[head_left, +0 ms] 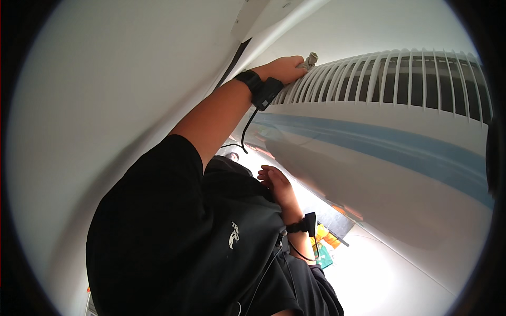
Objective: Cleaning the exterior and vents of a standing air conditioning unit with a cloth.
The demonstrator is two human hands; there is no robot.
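Note:
My left hand (287, 70) reaches up to the top of the white slatted grille (395, 79) of a long appliance, its fingers closed on a crumpled grey-beige cloth (311, 60) at the grille's edge. A black band with a small device sits on that wrist. The appliance's glossy front (369, 152) has a light blue stripe along it. My right hand (275, 181) hangs lower, beside my black shirt, below the appliance, with fingers loosely bent and apart and nothing visible in them.
A white wall (79, 105) fills the left side, with a pale trim and dark strip (237, 55) at the top. Far below are a light floor (379, 263), yellow-orange items (327, 237) and a green object (324, 258). Black cables hang from both wrists.

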